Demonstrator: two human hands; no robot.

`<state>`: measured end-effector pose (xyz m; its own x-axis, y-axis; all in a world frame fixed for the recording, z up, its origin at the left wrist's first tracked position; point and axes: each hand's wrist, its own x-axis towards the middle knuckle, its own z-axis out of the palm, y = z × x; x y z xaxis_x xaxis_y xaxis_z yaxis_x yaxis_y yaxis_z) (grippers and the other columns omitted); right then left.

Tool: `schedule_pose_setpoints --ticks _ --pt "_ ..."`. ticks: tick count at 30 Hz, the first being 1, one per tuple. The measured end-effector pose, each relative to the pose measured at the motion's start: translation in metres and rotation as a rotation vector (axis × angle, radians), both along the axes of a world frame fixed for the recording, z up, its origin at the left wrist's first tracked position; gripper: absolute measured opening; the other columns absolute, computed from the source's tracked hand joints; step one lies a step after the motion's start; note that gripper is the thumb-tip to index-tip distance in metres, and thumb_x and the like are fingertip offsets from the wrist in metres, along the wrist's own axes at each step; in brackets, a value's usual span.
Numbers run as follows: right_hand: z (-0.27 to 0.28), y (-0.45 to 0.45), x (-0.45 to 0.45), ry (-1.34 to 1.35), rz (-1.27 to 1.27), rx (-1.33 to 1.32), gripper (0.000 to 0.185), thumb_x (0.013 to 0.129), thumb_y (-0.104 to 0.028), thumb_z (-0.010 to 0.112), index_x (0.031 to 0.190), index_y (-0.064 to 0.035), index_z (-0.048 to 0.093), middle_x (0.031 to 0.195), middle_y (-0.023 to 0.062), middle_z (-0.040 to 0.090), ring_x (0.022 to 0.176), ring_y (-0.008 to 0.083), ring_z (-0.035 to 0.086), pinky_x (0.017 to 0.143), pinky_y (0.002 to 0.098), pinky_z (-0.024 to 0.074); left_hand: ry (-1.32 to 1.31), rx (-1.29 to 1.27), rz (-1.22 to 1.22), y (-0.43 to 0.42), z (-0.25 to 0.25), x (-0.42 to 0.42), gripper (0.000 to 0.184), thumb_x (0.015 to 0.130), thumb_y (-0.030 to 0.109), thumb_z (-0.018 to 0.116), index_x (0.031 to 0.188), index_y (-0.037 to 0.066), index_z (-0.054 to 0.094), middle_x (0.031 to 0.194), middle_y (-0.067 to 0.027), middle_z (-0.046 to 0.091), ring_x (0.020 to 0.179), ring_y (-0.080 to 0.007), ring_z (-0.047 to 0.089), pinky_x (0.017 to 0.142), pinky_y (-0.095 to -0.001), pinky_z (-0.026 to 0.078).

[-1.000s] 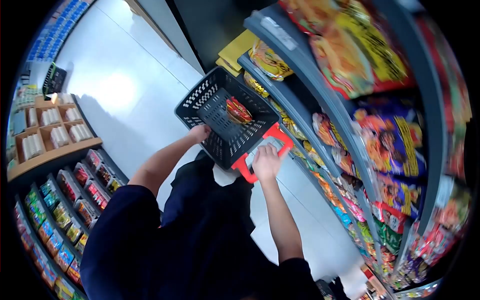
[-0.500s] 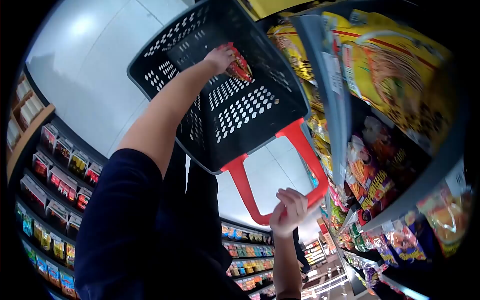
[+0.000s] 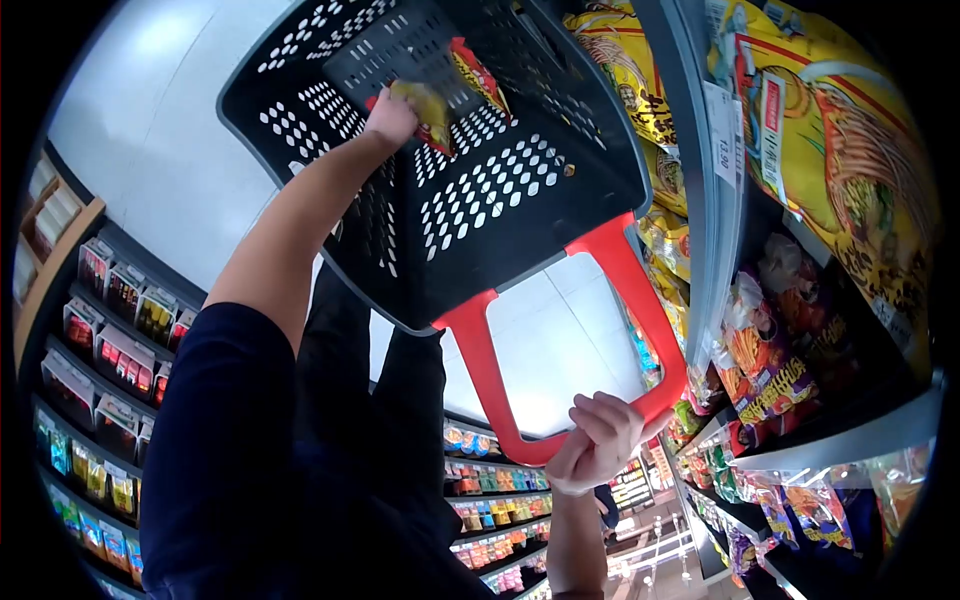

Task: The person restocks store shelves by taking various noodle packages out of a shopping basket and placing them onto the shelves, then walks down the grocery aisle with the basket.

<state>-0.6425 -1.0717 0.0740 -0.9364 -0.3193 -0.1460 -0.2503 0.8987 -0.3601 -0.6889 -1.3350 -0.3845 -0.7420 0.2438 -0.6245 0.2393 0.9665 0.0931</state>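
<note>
Inside the dark perforated basket, my left hand grips a yellow and red snack packet, somewhat blurred by motion. A second red and yellow packet lies to the right of it in the basket. My right hand has its fingers curled at the outer end of the basket's red handle. The handle is swung out toward my body, and the basket is tilted with its opening facing me.
At the right, shelves hold yellow bags and purple snack bags close to the basket. Racks of small packets stand at the left. More stocked shelves and pale floor show beyond.
My left hand has moved left within the basket with a packet in it, apart from the other packet. The basket has shifted slightly left, and its handle and my right hand sit a little further right.
</note>
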Motion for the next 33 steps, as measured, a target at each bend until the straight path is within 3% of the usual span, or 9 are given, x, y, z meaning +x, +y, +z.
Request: schedule_pose_setpoints --ticks 4,7,8,13,15,21,23,29,33 --pt "-0.002 0.012 0.006 0.044 -0.01 -0.041 0.024 0.068 0.001 0.051 0.076 -0.016 0.066 0.083 -0.0037 0.067 0.084 0.017 0.063 0.115 0.0581 0.0013 0.055 0.162 0.174 0.002 0.056 0.02 0.017 0.083 0.016 0.056 0.086 0.014 0.073 0.106 -0.0004 0.062 0.107 -0.0188 0.055 0.093 -0.0444 0.035" --pt "0.001 0.012 0.004 0.103 -0.027 -0.122 0.023 0.065 0.003 0.054 0.074 -0.0143 0.065 0.079 -0.0037 0.068 0.083 0.0175 0.064 0.115 0.0544 0.0055 -0.036 0.216 0.16 -0.002 0.13 0.043 0.022 0.083 0.013 0.054 0.097 0.011 0.071 0.108 -0.0056 0.061 0.104 -0.0226 0.056 0.09 -0.0446 0.038" --pt "0.001 0.013 0.005 0.127 -0.035 -0.169 0.022 0.064 0.003 0.054 0.073 -0.0141 0.065 0.078 -0.0032 0.068 0.082 0.0176 0.064 0.116 0.053 0.0064 0.088 0.318 0.186 -0.005 0.136 0.064 0.022 0.084 0.013 0.052 0.096 0.011 0.071 0.106 -0.0074 0.061 0.102 -0.0244 0.057 0.089 -0.0436 0.039" --pt "0.003 0.027 0.016 0.238 -0.068 -0.234 0.011 0.066 -0.003 0.06 0.065 -0.0139 0.06 0.071 -0.0026 0.062 0.076 0.0174 0.059 0.113 0.0537 0.018 0.227 0.485 -0.029 0.017 0.322 0.088 0.017 0.074 0.011 0.063 0.091 0.009 0.066 0.095 -0.007 0.058 0.093 -0.0271 0.059 0.075 -0.0403 0.048" --pt "0.002 0.036 0.025 0.279 -0.045 -0.195 0.009 0.067 -0.006 0.062 0.063 -0.0135 0.059 0.067 -0.0004 0.058 0.073 0.0204 0.056 0.112 0.056 0.0221 0.287 0.479 -0.009 0.037 0.392 0.088 0.02 0.072 0.005 0.06 0.091 0.008 0.067 0.094 -0.0079 0.059 0.094 -0.0272 0.058 0.08 -0.0399 0.047" --pt "-0.012 0.122 0.089 0.176 -0.159 -0.009 0.004 0.071 -0.011 0.061 0.068 -0.0103 0.064 0.077 0.0043 0.065 0.086 0.023 0.061 0.11 0.0593 0.0243 0.533 0.546 -0.061 0.11 0.591 0.101 0.007 0.079 0.007 0.062 0.085 0.004 0.061 0.085 -0.0109 0.055 0.078 -0.0291 0.059 0.068 -0.0379 0.05" --pt "-0.023 0.166 0.121 0.095 -0.293 -0.059 0.005 0.072 -0.008 0.06 0.073 -0.0092 0.065 0.082 0.0067 0.067 0.092 0.0251 0.062 0.105 0.0535 0.0359 0.566 0.607 -0.112 0.139 0.646 0.1 0.012 0.081 0.008 0.062 0.092 0.004 0.063 0.087 -0.0116 0.056 0.082 -0.0302 0.06 0.068 -0.0387 0.05" --pt "-0.083 0.29 0.224 -0.174 -0.573 -0.38 0.017 0.076 -0.004 0.06 0.09 -0.0045 0.069 0.089 0.0114 0.068 0.093 0.0272 0.064 0.089 0.0336 0.0502 0.597 0.797 -0.281 0.222 0.749 0.081 0.02 0.088 0.012 0.057 0.104 0.002 0.062 0.095 -0.0158 0.059 0.091 -0.0352 0.059 0.079 -0.0401 0.048" --pt "-0.238 0.321 0.236 0.04 -1.1 -1.154 0.035 0.086 -0.02 0.061 0.114 0.0003 0.061 0.113 0.0157 0.064 0.108 0.0221 0.059 0.092 0.0326 0.0466 0.622 0.725 -0.427 0.265 0.784 0.07 0.022 0.088 0.015 0.058 0.104 0.001 0.061 0.096 -0.0163 0.06 0.092 -0.0355 0.059 0.08 -0.0402 0.048"
